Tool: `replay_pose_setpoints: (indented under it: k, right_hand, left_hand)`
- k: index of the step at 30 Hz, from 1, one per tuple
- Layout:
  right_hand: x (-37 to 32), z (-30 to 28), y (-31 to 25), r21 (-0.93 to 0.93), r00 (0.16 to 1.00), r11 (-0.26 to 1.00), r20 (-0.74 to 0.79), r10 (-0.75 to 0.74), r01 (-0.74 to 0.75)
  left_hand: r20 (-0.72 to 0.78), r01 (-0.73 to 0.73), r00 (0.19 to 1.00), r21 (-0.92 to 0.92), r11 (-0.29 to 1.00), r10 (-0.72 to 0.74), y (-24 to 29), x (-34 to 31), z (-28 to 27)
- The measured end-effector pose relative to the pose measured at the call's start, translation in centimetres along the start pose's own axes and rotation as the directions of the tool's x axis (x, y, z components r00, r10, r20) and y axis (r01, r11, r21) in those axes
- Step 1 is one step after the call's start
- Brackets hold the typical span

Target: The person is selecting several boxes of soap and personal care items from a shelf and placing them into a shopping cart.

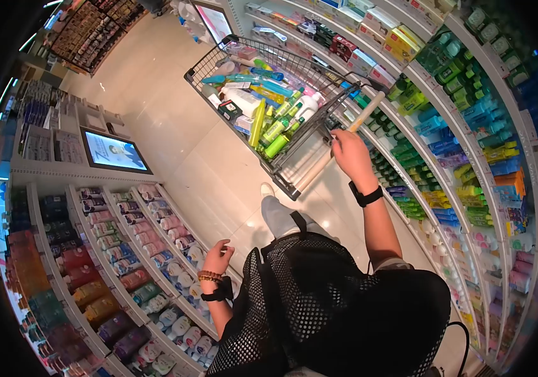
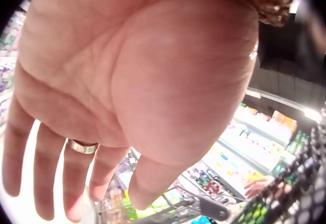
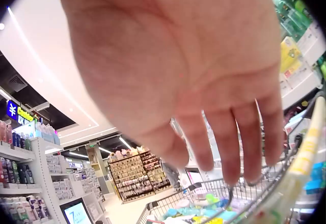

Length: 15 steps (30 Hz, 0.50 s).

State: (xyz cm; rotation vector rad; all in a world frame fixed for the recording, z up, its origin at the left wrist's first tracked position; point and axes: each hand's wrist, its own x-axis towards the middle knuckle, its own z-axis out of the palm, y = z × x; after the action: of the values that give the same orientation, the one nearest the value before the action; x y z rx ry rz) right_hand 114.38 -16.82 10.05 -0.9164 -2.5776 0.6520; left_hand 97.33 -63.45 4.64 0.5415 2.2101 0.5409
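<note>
A wire shopping cart (image 1: pixel 191 78) stands ahead of me, piled with bottles and packs, among them a yellow-green bottle (image 1: pixel 257 123) and a white pump bottle (image 1: pixel 308 107). My right hand (image 1: pixel 352 154) is over the cart's handle bar (image 1: pixel 367 112) in the head view. In the right wrist view its fingers extend loosely, with nothing in the palm, and the handle (image 3: pixel 305 158) runs beside them. My left hand (image 1: pixel 218 256) hangs near the left shelves, holding nothing. Its fingers (image 2: pixel 47 183) are relaxed and spread, one with a ring, in the left wrist view.
Shelves (image 1: pixel 174 235) of bottles line the left side, with a lit screen (image 1: pixel 117 151) at their end. Taller shelves (image 1: pixel 432 81) of boxes and green bottles run close along the right. A tiled floor (image 1: pixel 174 113) stretches ahead to a display rack (image 1: pixel 93 34). A black mesh bag (image 1: pixel 306 283) covers my front.
</note>
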Motion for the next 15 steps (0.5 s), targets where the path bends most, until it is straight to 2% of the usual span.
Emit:
replay_pose_setpoints:
  k: [1, 2, 3, 4, 6, 9, 10, 11, 12, 14, 15]
  right_hand:
    - [3.0, 0.8, -1.0, -0.025, 0.983, 1.000, 0.182, 0.009, -0.004]
    - [5.9, 2.5, -1.4, -0.019, 0.982, 1.000, 0.188, 0.018, -0.015]
    - [8.8, 4.4, -1.7, -0.031, 0.936, 0.999, 0.348, 0.045, -0.036]
    - [11.5, 6.0, -2.0, -0.045, 0.864, 0.997, 0.499, 0.070, -0.055]
    - [16.8, 7.6, -4.4, -0.066, 0.857, 0.993, 0.502, 0.117, -0.097]
    - [22.2, 11.5, -6.4, -0.083, 0.909, 0.992, 0.397, 0.123, -0.098]
    - [23.4, 13.1, -6.5, -0.086, 0.905, 0.990, 0.404, 0.133, -0.108]
    - [24.5, 15.0, -6.4, -0.110, 0.888, 0.989, 0.438, 0.142, -0.103]
    - [25.5, 16.4, -6.6, -0.135, 0.869, 0.986, 0.472, 0.151, -0.098]
    - [27.7, 18.8, -7.3, -0.159, 0.831, 0.977, 0.517, 0.204, -0.142]
    - [28.8, 20.6, -7.4, -0.168, 0.802, 0.977, 0.563, 0.202, -0.129]
  left_hand:
    - [0.003, 0.045, 0.999, -0.006, 0.999, -0.045, -1.9, 2.0, -2.1]
    - [0.007, 0.087, 0.996, -0.010, 0.996, -0.087, -3.4, 3.9, -4.4]
    - [0.003, 0.104, 0.995, 0.088, 0.991, -0.104, -3.1, 5.0, -7.1]
    - [0.009, 0.109, 0.994, 0.097, 0.989, -0.111, -3.3, 6.5, -9.1]
    - [0.031, 0.107, 0.994, 0.000, 0.994, -0.107, -3.8, 9.8, -12.5]
    - [0.006, 0.107, 0.994, -0.005, 0.994, -0.107, -7.0, 16.5, -17.5]
    - [-0.006, 0.106, 0.994, -0.006, 0.994, -0.107, -5.4, 18.3, -19.6]
    - [-0.031, 0.100, 0.995, 0.123, 0.987, -0.096, -4.0, 19.6, -21.8]
    - [-0.022, 0.099, 0.995, 0.129, 0.987, -0.097, -3.9, 21.9, -23.0]
    - [0.038, 0.049, 0.998, -0.018, 0.999, -0.049, -4.4, 26.3, -25.1]
    - [0.054, -0.001, 0.999, 0.034, 0.999, -0.001, -3.5, 28.5, -26.3]
